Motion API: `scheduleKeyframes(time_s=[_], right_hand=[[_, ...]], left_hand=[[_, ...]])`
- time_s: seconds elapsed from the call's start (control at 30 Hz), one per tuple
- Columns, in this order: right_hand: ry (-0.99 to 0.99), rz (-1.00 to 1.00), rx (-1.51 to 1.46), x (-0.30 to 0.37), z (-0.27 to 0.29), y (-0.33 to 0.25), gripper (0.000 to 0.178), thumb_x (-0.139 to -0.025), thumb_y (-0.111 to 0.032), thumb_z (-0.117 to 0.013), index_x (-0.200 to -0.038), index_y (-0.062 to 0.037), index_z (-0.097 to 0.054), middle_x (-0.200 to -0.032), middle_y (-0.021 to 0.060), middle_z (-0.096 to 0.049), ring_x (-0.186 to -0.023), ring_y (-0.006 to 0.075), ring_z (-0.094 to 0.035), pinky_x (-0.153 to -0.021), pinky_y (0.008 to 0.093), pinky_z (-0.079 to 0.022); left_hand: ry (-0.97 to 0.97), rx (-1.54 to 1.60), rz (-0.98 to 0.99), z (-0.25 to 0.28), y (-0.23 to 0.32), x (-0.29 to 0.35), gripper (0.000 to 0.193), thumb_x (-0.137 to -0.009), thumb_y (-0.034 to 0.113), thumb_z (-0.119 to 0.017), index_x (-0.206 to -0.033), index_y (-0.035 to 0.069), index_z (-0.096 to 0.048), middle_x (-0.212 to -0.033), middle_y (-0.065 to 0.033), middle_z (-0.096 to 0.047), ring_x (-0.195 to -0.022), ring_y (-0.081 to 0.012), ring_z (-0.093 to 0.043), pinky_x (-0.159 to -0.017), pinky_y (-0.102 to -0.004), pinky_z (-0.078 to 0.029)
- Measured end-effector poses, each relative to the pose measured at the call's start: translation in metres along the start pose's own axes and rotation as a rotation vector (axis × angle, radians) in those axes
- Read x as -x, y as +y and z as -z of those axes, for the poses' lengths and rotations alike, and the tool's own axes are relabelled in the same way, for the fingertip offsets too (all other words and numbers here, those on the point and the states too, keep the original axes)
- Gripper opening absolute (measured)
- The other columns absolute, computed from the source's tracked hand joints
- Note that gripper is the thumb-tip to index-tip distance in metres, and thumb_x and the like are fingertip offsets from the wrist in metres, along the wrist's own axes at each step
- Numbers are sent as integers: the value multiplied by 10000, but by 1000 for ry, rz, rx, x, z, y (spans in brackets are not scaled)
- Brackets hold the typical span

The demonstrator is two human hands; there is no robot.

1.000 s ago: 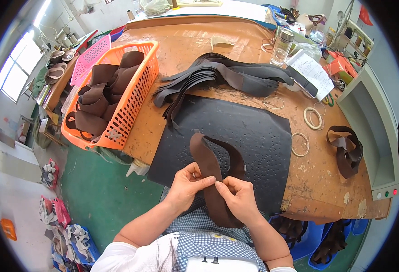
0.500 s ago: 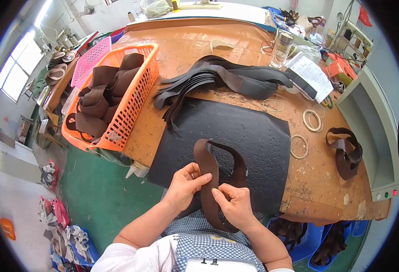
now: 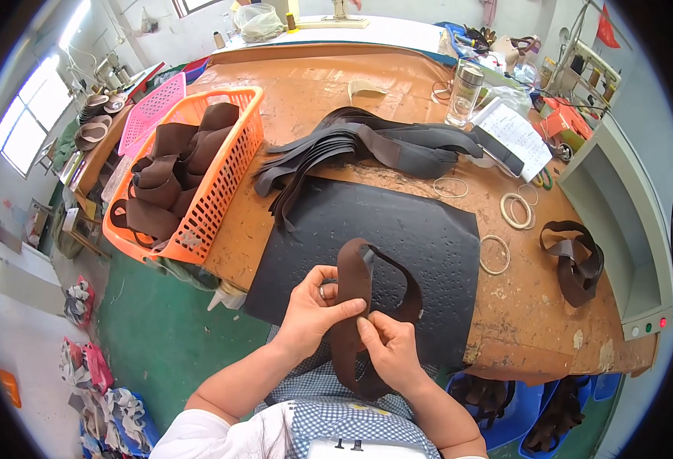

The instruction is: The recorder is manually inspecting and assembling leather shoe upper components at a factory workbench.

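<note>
A brown fabric band (image 3: pixel 351 279) forms a loop in front of me, over the near edge of a black pitted mat (image 3: pixel 443 252). My left hand (image 3: pixel 315 308) pinches its left side, thumb on the front face and fingers behind. My right hand (image 3: pixel 390 346) grips the same stretch just to the right, thumb and forefinger together. The loop's far end stands up above my hands and its lower end hangs toward my checked apron (image 3: pixel 321 390). Beyond the mat lies a fanned pile of dark strips (image 3: pixel 405 145).
An orange basket (image 3: pixel 225 164) of brown bands stands at the left of the worn table (image 3: pixel 535 314). To the right lie cream rings (image 3: pixel 495 255), another looped band (image 3: pixel 579 279) and a grey machine housing (image 3: pixel 619 222). A glass bottle (image 3: pixel 465 93) and a written sheet (image 3: pixel 514 134) sit farther back.
The band's upper loop has turned and narrowed somewhat. My left hand's fingers have shifted around its left edge, while my right hand keeps its pinch. The whole view has shifted slightly.
</note>
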State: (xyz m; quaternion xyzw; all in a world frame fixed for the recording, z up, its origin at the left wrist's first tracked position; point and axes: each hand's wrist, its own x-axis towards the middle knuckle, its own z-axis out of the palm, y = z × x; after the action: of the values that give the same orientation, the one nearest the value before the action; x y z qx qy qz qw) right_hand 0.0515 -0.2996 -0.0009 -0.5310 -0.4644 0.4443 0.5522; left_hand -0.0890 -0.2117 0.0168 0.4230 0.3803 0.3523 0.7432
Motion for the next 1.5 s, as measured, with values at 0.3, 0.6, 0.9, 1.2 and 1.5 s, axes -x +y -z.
scheduleKeyframes(time_s=[0.3, 0.6, 0.9, 1.2, 1.5], right_hand=[[-96, 49, 257, 2, 2, -19, 179, -968, -92, -629, -868, 52, -665, -723, 68, -714, -634, 67, -645, -573, 231, -510], [-51, -78, 152, -2, 3, -18, 144, -930, -76, -686, -872, 52, -655, -710, 75, -726, -623, 50, -635, -548, 210, -491], [-68, -36, 232, 0, 1, -19, 140, -920, -64, -686, -847, 50, -649, -680, 81, -721, -609, 55, -644, -533, 212, -477], [-75, -149, 81, -2, 1, -15, 118, -943, -62, -658, -914, 52, -651, -770, 90, -749, -676, 68, -667, -586, 221, -512], [-46, -76, 158, -5, 1, -11, 105, -950, -54, -655, -944, 51, -655, -807, 111, -758, -694, 80, -682, -604, 224, -529]], left_hand=[[-49, 17, -14, 15, 10, -2, 193, -921, 39, -697, -1092, 49, -608, -1004, -44, -696, -898, -117, -674, -810, -269, -562], [-23, 42, 5, 26, 8, 3, 209, -896, 44, -726, -1085, 41, -638, -961, -48, -707, -872, -120, -695, -800, -289, -585], [18, -60, -19, 41, 8, 2, 118, -857, 31, -767, -953, 8, -702, -890, -61, -723, -823, -130, -697, -783, -287, -589], [36, -66, -48, 38, -1, 3, 121, -847, 6, -770, -950, -6, -707, -899, -69, -728, -819, -127, -692, -779, -281, -586], [54, -45, -39, 29, 2, 10, 146, -845, -25, -750, -976, -5, -689, -916, -72, -724, -829, -132, -697, -768, -279, -592]])
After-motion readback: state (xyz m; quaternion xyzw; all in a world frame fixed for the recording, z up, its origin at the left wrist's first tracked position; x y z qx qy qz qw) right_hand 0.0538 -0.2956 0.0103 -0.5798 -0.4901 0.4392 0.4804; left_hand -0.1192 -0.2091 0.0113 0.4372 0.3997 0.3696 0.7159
